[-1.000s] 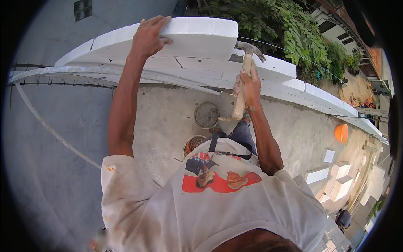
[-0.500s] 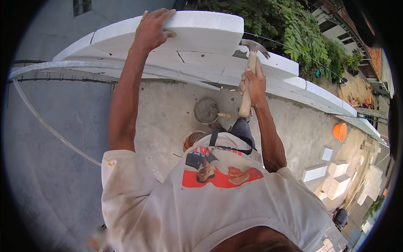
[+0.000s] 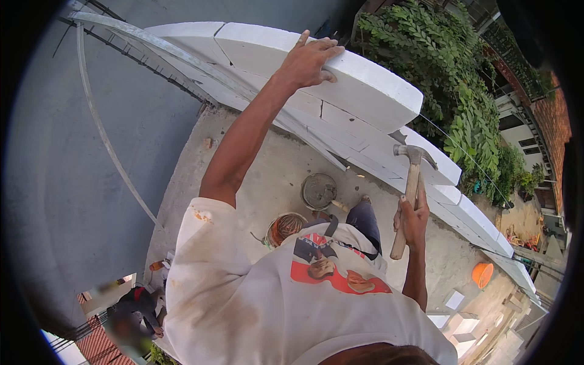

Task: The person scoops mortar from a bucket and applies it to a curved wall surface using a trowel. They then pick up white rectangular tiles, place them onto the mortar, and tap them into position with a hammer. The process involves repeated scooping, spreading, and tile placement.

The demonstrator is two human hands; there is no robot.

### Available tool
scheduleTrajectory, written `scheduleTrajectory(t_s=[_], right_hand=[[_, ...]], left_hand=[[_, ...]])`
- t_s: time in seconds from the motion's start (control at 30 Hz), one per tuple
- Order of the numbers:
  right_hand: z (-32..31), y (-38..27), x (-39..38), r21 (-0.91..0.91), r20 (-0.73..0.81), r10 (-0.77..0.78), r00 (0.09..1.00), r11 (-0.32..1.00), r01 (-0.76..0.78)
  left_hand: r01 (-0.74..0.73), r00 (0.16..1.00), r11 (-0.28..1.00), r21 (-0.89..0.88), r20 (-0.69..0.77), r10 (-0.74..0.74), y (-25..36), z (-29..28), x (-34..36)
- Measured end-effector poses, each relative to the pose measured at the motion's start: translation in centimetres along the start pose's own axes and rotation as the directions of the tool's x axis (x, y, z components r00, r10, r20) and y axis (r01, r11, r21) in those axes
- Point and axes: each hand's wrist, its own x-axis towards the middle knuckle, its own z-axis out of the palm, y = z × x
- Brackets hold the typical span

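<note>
My left hand [image 3: 309, 63] rests on a large white lightweight block [image 3: 371, 91] in the top course of the wall. Its fingers lie over the upper face and its thumb presses the near face. In my right hand [image 3: 414, 222] is a claw hammer [image 3: 413, 176], gripped around its wooden handle. The hammer's metal head points up and away from me, apart from the block's right end. Under the held block, further white blocks [image 3: 340, 125] make up the wall, which steps down to the right.
On the concrete floor stand a container of grey mortar [image 3: 317, 188], with a wooden handle [image 3: 340, 206] beside it, and another bucket [image 3: 281, 226]. A string [image 3: 435, 126] runs along the wall. An orange basin [image 3: 482, 275] sits at right. Another person [image 3: 141, 307] is at lower left.
My view has turned, so the wall slants more. The hammer has drawn back from the block's right end toward me. My left hand stays on the block.
</note>
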Motion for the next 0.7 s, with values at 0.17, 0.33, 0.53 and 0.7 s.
scheduleTrajectory(t_s=[0.17,0.33,0.53,0.7], right_hand=[[-1.6,-6.3,-0.3,-0.211,0.151,-0.112,0.982,0.967,0.142],[-4.1,-15.4,5.8,-0.355,0.274,-0.331,0.903,0.838,0.414],[0.5,-23.9,18.4,-0.543,0.564,-0.354,0.746,0.522,0.658],[7.8,-24.6,28.4,-0.367,0.783,-0.385,0.489,0.351,0.862]], left_hand=[[0.141,0.987,0.986,0.088,-0.091,-0.133,-4.9,-1.0,-2.9],[0.366,0.931,0.905,0.216,-0.092,-0.354,-13.1,-2.7,-6.8],[0.498,0.845,0.771,0.397,-0.022,-0.534,-18.7,-5.2,-9.4],[0.522,0.82,0.726,0.447,-0.027,-0.572,-18.9,-5.1,-8.1]])
